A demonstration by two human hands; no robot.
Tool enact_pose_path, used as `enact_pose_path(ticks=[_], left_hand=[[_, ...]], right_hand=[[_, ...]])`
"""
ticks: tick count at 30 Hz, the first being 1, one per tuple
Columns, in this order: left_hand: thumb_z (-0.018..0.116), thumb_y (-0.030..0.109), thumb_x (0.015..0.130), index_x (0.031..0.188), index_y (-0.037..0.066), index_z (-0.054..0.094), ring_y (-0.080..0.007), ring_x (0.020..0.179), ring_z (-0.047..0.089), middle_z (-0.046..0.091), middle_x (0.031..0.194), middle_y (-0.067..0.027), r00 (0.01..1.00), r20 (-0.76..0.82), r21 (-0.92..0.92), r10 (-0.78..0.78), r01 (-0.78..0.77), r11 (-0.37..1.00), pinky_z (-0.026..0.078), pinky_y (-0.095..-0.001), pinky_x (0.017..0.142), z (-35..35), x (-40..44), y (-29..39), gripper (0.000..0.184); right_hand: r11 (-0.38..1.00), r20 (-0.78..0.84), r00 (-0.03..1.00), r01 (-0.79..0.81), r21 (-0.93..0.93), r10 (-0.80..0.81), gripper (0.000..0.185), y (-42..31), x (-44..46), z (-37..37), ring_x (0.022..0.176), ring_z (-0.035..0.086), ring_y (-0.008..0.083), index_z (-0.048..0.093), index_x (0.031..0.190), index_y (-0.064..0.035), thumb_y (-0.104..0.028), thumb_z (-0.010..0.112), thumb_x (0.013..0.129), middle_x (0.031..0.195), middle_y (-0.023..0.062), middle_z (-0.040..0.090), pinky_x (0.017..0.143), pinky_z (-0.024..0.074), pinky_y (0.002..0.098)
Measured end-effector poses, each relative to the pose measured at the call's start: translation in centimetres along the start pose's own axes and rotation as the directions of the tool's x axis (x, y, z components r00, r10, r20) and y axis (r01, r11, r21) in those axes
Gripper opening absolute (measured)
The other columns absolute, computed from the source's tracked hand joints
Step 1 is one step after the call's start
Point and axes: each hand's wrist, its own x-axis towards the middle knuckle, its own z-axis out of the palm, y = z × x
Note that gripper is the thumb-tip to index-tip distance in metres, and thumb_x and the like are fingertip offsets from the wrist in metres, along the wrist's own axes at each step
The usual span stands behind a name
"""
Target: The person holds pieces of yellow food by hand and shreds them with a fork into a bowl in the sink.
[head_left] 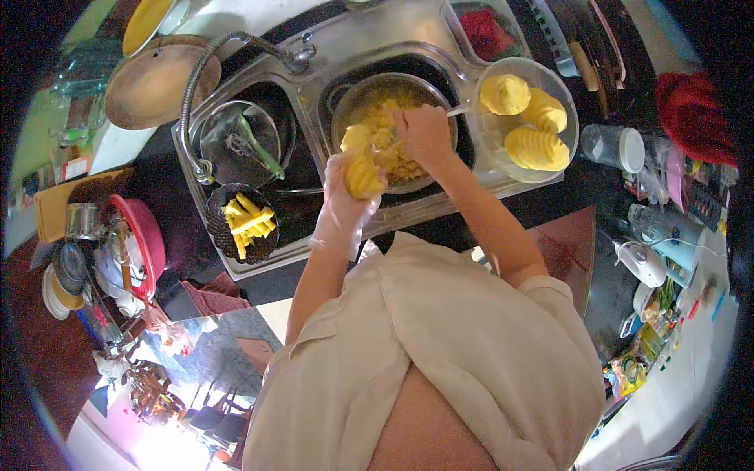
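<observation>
My left hand [343,206], in a clear plastic glove, is closed round a peeled pineapple [364,174] with spiral grooves, tilted over the near left rim of a metal pot [342,110]. Yellow pineapple pulp [402,166] lies in the pot. Beside the fruit, my right hand [426,133] grips a utensil [458,110] whose pale handle end sticks out to the right; its working end is hidden, so its kind cannot be told. A clear plastic bowl [571,118] at the right holds three peeled pineapples [536,149].
The pot stands in the right sink basin. In the left basin [294,102] lie a clear round dish and a green-handled tool [255,147]. A black basket [216,212] holds pineapple core strips [250,224]. The faucet hose [188,102] arches at left; a knife [583,67] lies behind the bowl.
</observation>
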Motion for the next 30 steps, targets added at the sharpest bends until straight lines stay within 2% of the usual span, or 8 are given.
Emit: enact_pose_path(ticks=[5,18,20,22,24,26,28,30], left_hand=[[0.052,0.029,0.082,0.123,0.005,0.048,-0.0229,0.092,0.062,0.061,0.112,-0.0115,0.993,0.114,-0.075,0.034,-0.026,0.997,0.055,-0.0341,0.068,1.0,-1.4,-0.4,0.048],[0.054,0.032,0.083,0.120,0.002,0.050,-0.0237,0.075,0.063,0.063,0.104,-0.0126,0.994,0.102,0.226,0.030,-0.053,0.973,0.055,-0.0366,0.062,1.6,0.7,-2.4,0.048],[0.055,0.023,0.083,0.118,0.003,0.050,-0.0247,0.072,0.062,0.063,0.096,-0.0118,0.998,0.056,0.455,0.009,-0.033,0.890,0.054,-0.0373,0.065,0.2,2.2,-2.6,0.041],[0.058,0.021,0.081,0.116,0.003,0.053,-0.0223,0.068,0.063,0.063,0.092,-0.0107,0.994,-0.109,0.532,0.019,0.042,0.846,0.054,-0.0346,0.062,0.6,2.6,-2.5,0.039],[0.059,0.018,0.081,0.114,0.006,0.055,-0.0205,0.071,0.064,0.063,0.089,-0.0103,0.976,-0.035,0.951,0.213,-0.033,0.309,0.054,-0.0325,0.060,0.4,2.9,-2.0,0.035],[0.059,0.018,0.081,0.115,0.006,0.054,-0.0222,0.076,0.064,0.063,0.093,-0.0106,0.987,-0.017,0.827,0.162,-0.077,0.557,0.054,-0.0361,0.063,0.3,2.8,-2.0,0.036],[0.059,0.019,0.081,0.117,0.005,0.052,-0.0255,0.086,0.064,0.062,0.102,-0.0112,0.994,0.055,0.411,0.094,-0.108,0.905,0.056,-0.0432,0.070,1.1,2.1,-1.6,0.039],[0.058,0.020,0.081,0.124,0.005,0.047,-0.0266,0.090,0.063,0.059,0.109,-0.0122,0.998,0.023,0.362,0.050,-0.055,0.931,0.056,-0.0447,0.072,2.1,0.9,-1.0,0.047]], right_hand=[[0.912,0.497,0.769,-0.384,-0.141,0.401,0.024,0.5,-2.4,2.5,0.078,0.062,0.0381,0.063,0.075,-0.0017,-0.021,0.052,0.083,0.076,0.0204,0.062,0.072,0.0471,0.0489],[0.816,0.574,0.724,-0.556,0.157,0.383,0.026,0.4,-4.2,-1.4,0.080,0.063,0.0357,0.065,0.092,0.0005,-0.022,0.054,0.084,0.081,0.0201,0.063,0.074,0.0487,0.0417],[0.545,0.608,0.641,-0.751,0.372,0.468,0.027,2.0,-6.1,0.9,0.070,0.061,0.0235,0.066,0.090,0.0007,-0.024,0.056,0.085,0.075,0.0132,0.063,0.066,0.0475,0.0353],[0.580,0.659,0.582,-0.771,0.263,0.476,0.028,2.9,-6.7,0.2,0.067,0.058,0.0184,0.066,0.089,0.0010,-0.024,0.056,0.086,0.072,0.0098,0.062,0.063,0.0457,0.0328],[0.602,0.702,0.512,-0.784,0.148,0.494,0.028,3.3,-7.4,-1.0,0.064,0.055,0.0133,0.066,0.089,0.0013,-0.025,0.056,0.087,0.070,0.0064,0.061,0.060,0.0439,0.0304],[0.679,0.590,0.651,-0.700,0.222,0.477,0.030,3.3,-7.2,-3.3,0.074,0.063,0.0328,0.066,0.090,-0.0026,-0.030,0.054,0.085,0.078,0.0188,0.065,0.069,0.0488,0.0383],[0.675,0.544,0.664,-0.704,0.223,0.513,0.030,3.8,-6.7,-3.8,0.075,0.063,0.0308,0.065,0.093,-0.0021,-0.029,0.054,0.086,0.079,0.0181,0.065,0.070,0.0489,0.0376],[0.676,0.503,0.679,-0.701,0.226,0.535,0.030,3.7,-6.4,-3.7,0.076,0.063,0.0288,0.064,0.096,-0.0017,-0.028,0.054,0.086,0.080,0.0174,0.065,0.071,0.0490,0.0370]])
